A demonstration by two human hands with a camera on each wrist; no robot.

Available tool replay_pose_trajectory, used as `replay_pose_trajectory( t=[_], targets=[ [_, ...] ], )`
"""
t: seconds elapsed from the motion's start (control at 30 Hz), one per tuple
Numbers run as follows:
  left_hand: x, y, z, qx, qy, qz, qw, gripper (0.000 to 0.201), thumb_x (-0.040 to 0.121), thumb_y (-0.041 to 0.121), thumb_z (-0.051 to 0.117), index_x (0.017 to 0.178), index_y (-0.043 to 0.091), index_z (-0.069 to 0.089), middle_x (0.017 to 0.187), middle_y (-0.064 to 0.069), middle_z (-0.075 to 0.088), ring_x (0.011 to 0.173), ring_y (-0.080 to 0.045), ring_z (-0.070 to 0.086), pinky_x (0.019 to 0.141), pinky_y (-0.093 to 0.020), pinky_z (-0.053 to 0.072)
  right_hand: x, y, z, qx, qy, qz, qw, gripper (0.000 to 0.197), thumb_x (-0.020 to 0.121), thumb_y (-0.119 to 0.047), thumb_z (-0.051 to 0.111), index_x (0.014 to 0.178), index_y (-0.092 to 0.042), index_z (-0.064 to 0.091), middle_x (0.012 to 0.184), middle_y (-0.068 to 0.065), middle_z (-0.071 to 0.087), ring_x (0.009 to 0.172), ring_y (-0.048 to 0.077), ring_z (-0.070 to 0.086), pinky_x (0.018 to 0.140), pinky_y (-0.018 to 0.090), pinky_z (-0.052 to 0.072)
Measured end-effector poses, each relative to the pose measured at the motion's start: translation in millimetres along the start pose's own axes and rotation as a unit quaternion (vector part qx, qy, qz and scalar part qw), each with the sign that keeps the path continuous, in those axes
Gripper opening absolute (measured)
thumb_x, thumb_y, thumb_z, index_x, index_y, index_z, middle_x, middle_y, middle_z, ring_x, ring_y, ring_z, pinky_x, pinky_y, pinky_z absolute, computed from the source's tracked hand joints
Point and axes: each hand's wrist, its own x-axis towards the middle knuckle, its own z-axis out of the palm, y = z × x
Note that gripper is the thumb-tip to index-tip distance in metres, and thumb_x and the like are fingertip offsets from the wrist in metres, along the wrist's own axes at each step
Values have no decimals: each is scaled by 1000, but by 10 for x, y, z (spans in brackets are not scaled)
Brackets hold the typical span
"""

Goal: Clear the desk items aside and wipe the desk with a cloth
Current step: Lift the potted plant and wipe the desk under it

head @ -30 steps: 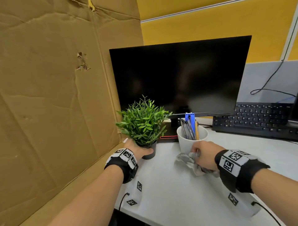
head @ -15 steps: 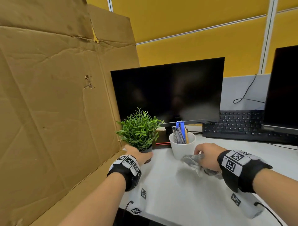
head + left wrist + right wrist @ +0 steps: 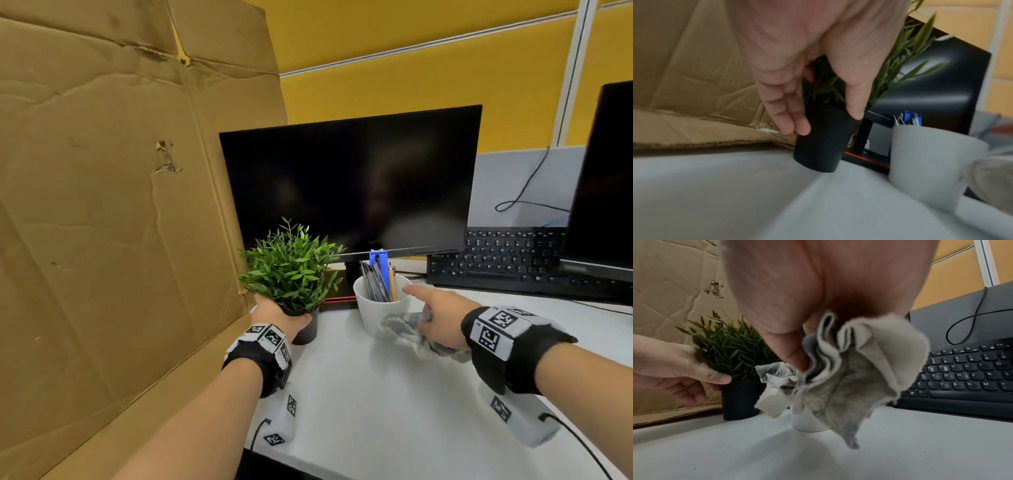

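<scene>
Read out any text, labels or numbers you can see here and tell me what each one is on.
"T Y U", "F G H J K", "X C V B N M", digits "5 6 7 8 9": key legends on the black keyboard.
Monitor bezel logo: too small to read.
Wrist bands: square coded markers only, no words.

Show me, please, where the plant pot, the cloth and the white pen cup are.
plant pot (image 3: 821, 142): left wrist view, its black side wall.
cloth (image 3: 851, 379): right wrist view, its crumpled middle.
white pen cup (image 3: 373, 313): head view, its front wall.
</scene>
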Motion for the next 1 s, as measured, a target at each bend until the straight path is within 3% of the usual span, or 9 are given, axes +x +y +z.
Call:
replay_pose_trajectory(
  t=[0.07, 0.13, 0.23, 0.37, 0.47, 0.6, 0.73, 0.83, 1.0],
  targets=[
    [-76, 6, -44, 83, -6, 46, 995, 74, 74, 38, 78, 131, 5, 45, 124, -10, 59, 118, -29, 54, 93, -30, 45, 32, -12, 41, -1, -6, -4, 1000, 59, 92, -22, 50, 144, -39, 28, 112, -1, 57, 101, 19, 59, 90, 31, 53],
    [-88, -26, -90, 124, -33, 81, 988, 54, 74, 41, 77, 116, 11, 61, 112, -6, 65, 106, -24, 60, 89, -29, 49, 41, -35, 66, -6, -11, -11, 1000, 55, 92, -21, 47, 141, -40, 33, 107, -1, 59, 94, 18, 61, 86, 30, 54],
    [-51, -113, -175, 130, -75, 100, 984, 39, 73, 35, 79, 107, 18, 69, 104, 2, 69, 100, -15, 63, 85, -23, 48, 52, -60, 77, -20, -9, -22, 1000, 53, 90, -19, 44, 137, -42, 37, 109, 2, 63, 93, 20, 64, 82, 29, 55],
    [19, -203, -301, 86, -59, 125, 987, 30, 76, 26, 78, 106, 24, 74, 101, 5, 74, 89, -10, 66, 93, -22, 50, 105, -90, 68, -25, -10, -23, 999, 49, 89, -15, 44, 134, -36, 43, 111, 4, 63, 94, 21, 65, 82, 30, 56],
    [41, -207, -314, 126, -16, 158, 979, 26, 83, 27, 71, 108, 21, 73, 105, 6, 73, 100, -12, 65, 90, -16, 45, 145, -104, 82, -35, -10, -17, 999, 47, 91, -16, 46, 135, -32, 43, 117, 5, 62, 99, 22, 63, 85, 31, 55],
    [-36, -83, -195, 157, -44, 193, 968, 24, 88, 29, 65, 110, 21, 70, 100, 3, 72, 96, -17, 64, 84, -21, 47, 141, -97, 62, -38, -10, -18, 999, 46, 91, -14, 46, 135, -29, 44, 116, 6, 62, 97, 22, 63, 85, 31, 56],
    [-181, 67, -114, 191, -32, 219, 956, 16, 83, 36, 67, 79, 25, 55, 73, 5, 65, 76, -18, 63, 72, -29, 53, 83, 1, 13, -24, 2, -7, 1000, 57, 91, -14, 48, 143, -34, 36, 130, 4, 55, 97, 17, 60, 75, 22, 51],
    [-364, 245, -81, 210, -51, 249, 944, 19, 83, 38, 63, 73, 24, 56, 73, 3, 68, 74, -18, 64, 71, -32, 56, -21, 77, -28, -25, 7, 4, 1000, 56, 91, -14, 47, 142, -34, 38, 136, 4, 51, 105, 19, 60, 77, 23, 52],
    [-642, 584, 103, 225, -119, 325, 911, 19, 87, 36, 60, 83, 19, 68, 83, 3, 69, 84, -18, 63, 76, -31, 54, -161, 283, -136, -58, 3, 16, 998, 40, 91, -14, 49, 128, -28, 56, 129, 4, 57, 111, 22, 57, 86, 28, 49]
  ],
)
